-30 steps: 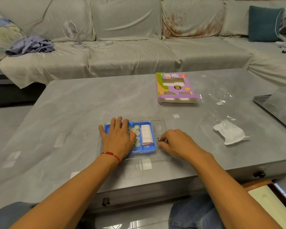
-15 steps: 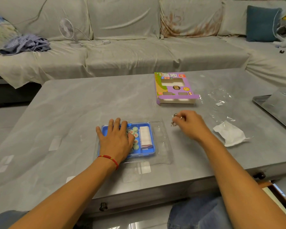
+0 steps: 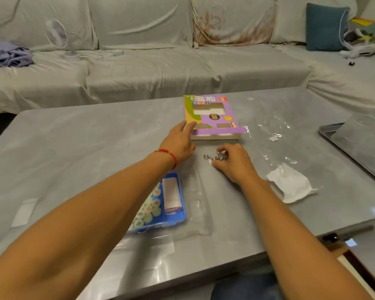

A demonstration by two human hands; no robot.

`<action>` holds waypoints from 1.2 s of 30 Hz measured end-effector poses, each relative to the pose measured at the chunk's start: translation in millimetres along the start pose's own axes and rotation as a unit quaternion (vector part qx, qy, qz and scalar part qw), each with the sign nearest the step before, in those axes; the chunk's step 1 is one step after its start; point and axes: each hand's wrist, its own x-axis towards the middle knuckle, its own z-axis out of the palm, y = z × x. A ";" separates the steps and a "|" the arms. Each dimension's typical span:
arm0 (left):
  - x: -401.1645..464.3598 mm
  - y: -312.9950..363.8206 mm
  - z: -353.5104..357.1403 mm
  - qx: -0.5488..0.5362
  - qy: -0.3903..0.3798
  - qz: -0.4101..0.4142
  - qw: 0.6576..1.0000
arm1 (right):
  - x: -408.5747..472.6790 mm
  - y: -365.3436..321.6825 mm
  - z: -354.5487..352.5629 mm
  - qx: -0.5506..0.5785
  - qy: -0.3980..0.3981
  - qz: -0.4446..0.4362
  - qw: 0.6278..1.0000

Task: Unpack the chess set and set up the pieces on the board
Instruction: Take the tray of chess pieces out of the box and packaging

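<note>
Pinching a small metal keychain [image 3: 215, 157] between curled fingers, the right hand [image 3: 234, 163] holds it low over the grey table [image 3: 74, 148], just near of the purple box [image 3: 212, 118]; it looks like a bit of unpacked clutter being put aside. The left hand [image 3: 180, 140] reaches far across the table, fingers fairly straight and gripping nothing, their tips touching the box's near-left corner, probably to take hold of it or slide it away. Near the viewer, partly hidden under the left forearm, lies the blue tray [image 3: 178, 215], holding round chess pieces [image 3: 148, 210] and a rolled white sheet [image 3: 171, 194], likely the board. The tray sits in a clear plastic shell [image 3: 198, 204]. No piece is set out yet, so unpacking seems barely begun. To the right lie a crumpled clear wrapper [image 3: 273, 128] and a white packet [image 3: 290, 187].
</note>
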 end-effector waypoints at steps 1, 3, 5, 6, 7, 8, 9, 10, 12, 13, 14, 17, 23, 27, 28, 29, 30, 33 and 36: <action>14.5 -4.3 3.2 0.007 -0.032 -0.017 0.999 | -1.9 2.7 2.2 0.018 0.009 -0.010 1.000; 32.7 -10.4 10.3 0.017 -0.068 -0.028 0.997 | -1.8 6.9 5.3 0.028 0.013 -0.032 0.999; 38.4 -6.5 18.6 0.018 -0.059 -0.019 0.998 | 2.0 10.4 5.5 0.016 0.019 -0.050 0.998; 38.5 -2.6 22.1 0.018 -0.049 -0.018 0.998 | 4.4 11.9 5.6 0.011 0.025 -0.056 0.998; 38.0 1.0 25.3 0.017 -0.040 -0.017 0.999 | 6.8 13.5 5.9 0.009 0.033 -0.057 0.998; 37.4 4.0 28.4 0.017 -0.032 -0.017 0.999 | 8.5 14.5 5.7 0.008 0.040 -0.056 0.998; 37.6 6.0 31.4 0.016 -0.024 -0.016 0.999 | 9.7 15.4 5.2 0.005 0.045 -0.053 0.998; 37.4 8.3 33.3 0.014 -0.018 -0.016 1.000 | 9.9 16.0 4.4 -0.001 0.049 -0.052 0.997; 34.7 13.3 32.6 0.009 -0.016 -0.015 1.000 | 7.9 15.3 1.7 -0.011 0.053 -0.058 0.997; 31.2 15.7 29.5 0.006 -0.013 -0.014 1.000 | 5.8 13.1 -0.2 -0.015 0.058 -0.063 0.996; 25.4 17.4 24.4 0.003 -0.007 -0.019 1.000 | 2.7 9.1 -2.3 -0.017 0.065 -0.067 0.995; -4.3 8.9 4.0 -0.001 0.025 -0.053 0.998 | -9.4 -12.0 -5.3 -0.006 0.096 -0.102 0.990; -112.8 -43.0 -45.2 0.039 0.108 -0.061 0.992 | -51.9 -79.1 7.0 -0.008 0.002 -0.230 0.973; -187.4 -67.2 -63.1 0.067 0.119 -0.107 0.985 | -70.7 -103.0 19.5 -0.041 -0.056 -0.242 0.968; -204.1 -70.8 -63.6 0.063 0.119 -0.113 0.984 | -74.6 -107.0 24.3 -0.057 -0.073 -0.242 0.966; -218.9 -73.3 -62.2 0.057 0.117 -0.113 0.985 | -78.6 -110.2 29.8 -0.078 -0.087 -0.247 0.962; -231.5 -74.9 -59.9 0.053 0.113 -0.111 0.986 | -82.3 -113.0 35.5 -0.101 -0.099 -0.257 0.956; -252.9 -78.1 -49.4 0.043 0.101 -0.089 0.990 | -91.5 -122.4 46.6 -0.143 -0.120 -0.272 0.944; -259.0 -78.3 -41.3 0.020 0.118 -0.077 0.990 | -92.4 -132.2 51.5 -0.176 -0.135 -0.262 0.939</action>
